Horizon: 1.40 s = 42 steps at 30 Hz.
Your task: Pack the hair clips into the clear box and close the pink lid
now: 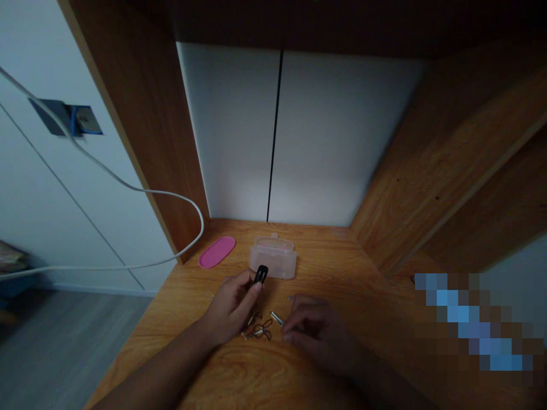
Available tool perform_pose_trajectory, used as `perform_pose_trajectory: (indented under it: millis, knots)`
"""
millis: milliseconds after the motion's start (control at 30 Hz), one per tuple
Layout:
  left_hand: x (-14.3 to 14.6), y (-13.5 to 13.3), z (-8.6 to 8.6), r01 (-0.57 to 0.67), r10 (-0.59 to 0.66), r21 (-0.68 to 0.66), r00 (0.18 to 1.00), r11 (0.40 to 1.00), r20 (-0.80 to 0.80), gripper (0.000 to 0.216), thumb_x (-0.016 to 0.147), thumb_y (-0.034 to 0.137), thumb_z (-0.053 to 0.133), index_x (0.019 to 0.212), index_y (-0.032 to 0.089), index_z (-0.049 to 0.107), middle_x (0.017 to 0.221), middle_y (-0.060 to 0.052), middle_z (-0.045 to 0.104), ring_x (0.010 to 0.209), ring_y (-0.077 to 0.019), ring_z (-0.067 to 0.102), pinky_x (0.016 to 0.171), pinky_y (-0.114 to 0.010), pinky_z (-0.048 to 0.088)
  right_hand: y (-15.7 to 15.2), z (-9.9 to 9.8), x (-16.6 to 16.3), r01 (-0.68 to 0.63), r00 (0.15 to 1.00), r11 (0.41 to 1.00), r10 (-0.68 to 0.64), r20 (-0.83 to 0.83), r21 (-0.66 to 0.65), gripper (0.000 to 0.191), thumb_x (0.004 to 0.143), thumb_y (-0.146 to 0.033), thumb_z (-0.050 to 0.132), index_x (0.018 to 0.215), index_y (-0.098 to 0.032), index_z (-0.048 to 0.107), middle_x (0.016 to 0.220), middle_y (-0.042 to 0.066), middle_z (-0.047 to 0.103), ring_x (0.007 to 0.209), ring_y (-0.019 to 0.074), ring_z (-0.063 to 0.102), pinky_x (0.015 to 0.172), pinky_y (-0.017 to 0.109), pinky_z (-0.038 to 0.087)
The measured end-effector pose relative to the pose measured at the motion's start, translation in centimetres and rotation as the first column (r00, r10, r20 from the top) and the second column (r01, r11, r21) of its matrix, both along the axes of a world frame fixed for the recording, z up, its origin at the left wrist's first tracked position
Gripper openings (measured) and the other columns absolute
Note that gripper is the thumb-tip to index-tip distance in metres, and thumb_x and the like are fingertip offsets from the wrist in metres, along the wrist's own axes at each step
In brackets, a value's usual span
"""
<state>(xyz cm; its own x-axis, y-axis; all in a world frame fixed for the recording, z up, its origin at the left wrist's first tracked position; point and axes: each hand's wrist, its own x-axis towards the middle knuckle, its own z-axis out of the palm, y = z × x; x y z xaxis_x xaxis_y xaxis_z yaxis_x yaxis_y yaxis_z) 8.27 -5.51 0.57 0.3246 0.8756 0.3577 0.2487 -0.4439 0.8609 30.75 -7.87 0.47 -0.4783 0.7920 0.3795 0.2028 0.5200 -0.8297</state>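
We see our left hand (pixel 231 307) pinching a small, glossy black clip (pixel 261 274) upright between thumb and fingertips, its oblong shape pierced by a narrow slot. Our right hand (pixel 317 331) lies low on the counter (pixel 337 267), its fingers curled and pressed loosely together. The light is poor on that side, so we cannot tell whether it is gripping anything small.

Just beside the right hand's fingertips lies a short, bright metal cylinder (pixel 277 318), tilted across the wood grain. Between the two hands, directly below the left hand's wrist side, sits a small tangle of thin metal wire loops (pixel 258 330), twisted and dark. A tiny metal pin (pixel 290 297) lies just beyond the right hand.

Beyond the left hand stands a translucent, frosted plastic box (pixel 273 259) with a clipped lid, rounded at the corners. Further left of it lies a flat pink oval pad (pixel 217 251), smooth and matte. Well to the left of the left hand, a white cable (pixel 128 187) loops through the air from a wall socket (pixel 81 121).
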Motion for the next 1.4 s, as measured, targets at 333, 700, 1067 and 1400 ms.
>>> perform_pose_trajectory:
  millis: [333, 700, 1067, 1400]
  knots:
    - [0.1, 0.2, -0.1, -0.055, 0.055, 0.003, 0.998, 0.998, -0.044, 0.025, 0.101, 0.036, 0.042, 0.096, 0.018, 0.059, 0.08, -0.003, 0.063, 0.073, -0.0168, 0.059, 0.068, -0.027, 0.045, 0.7, -0.7, 0.3, 0.056, 0.953, 0.983, -0.105, -0.285, -0.175, 0.01, 0.075, -0.029, 0.081, 0.082, -0.023, 0.077, 0.071, 0.002, 0.072, 0.063, 0.0136, 0.064, 0.058, 0.025, 0.051]
    - [0.2, 0.2, 0.0, 0.003, 0.004, 0.058, 0.993, 0.998, -0.116, 0.024, 0.101, 0.029, 0.042, 0.111, 0.018, 0.061, 0.092, -0.006, 0.07, 0.084, -0.019, 0.065, 0.077, -0.029, 0.049, 1.4, -0.7, 0.8, 0.219, 0.976, 0.97, -0.22, -0.009, 0.106, 0.013, 0.088, -0.033, 0.068, 0.093, -0.025, 0.076, 0.079, 0.003, 0.073, 0.071, 0.0166, 0.067, 0.066, 0.028, 0.055]
    - [0.2, -0.1, 0.3, 0.107, -0.096, 0.053, 0.979, 0.993, -0.177, 0.027, 0.099, 0.024, 0.047, 0.115, 0.023, 0.068, 0.103, -0.005, 0.074, 0.092, -0.0185, 0.068, 0.082, -0.029, 0.052, 1.8, -1.3, 0.8, 0.372, 0.92, 0.928, -0.366, -0.138, 0.025, 0.021, 0.08, -0.029, 0.075, 0.101, -0.026, 0.074, 0.082, 0.002, 0.074, 0.073, 0.0176, 0.07, 0.066, 0.029, 0.058]
    - [1.0, -0.4, 0.4, 0.267, -0.27, -0.046, 0.953, 0.963, -0.138, 0.021, 0.089, 0.022, 0.061, 0.107, 0.02, 0.072, 0.101, -0.006, 0.075, 0.084, -0.0177, 0.069, 0.075, -0.025, 0.052, 1.9, -2.1, 0.7, 0.443, 0.877, 0.896, -0.436, -0.2, -0.011, 0.015, 0.074, -0.028, 0.08, 0.088, -0.024, 0.074, 0.078, 0.002, 0.074, 0.07, 0.0171, 0.07, 0.067, 0.028, 0.058]
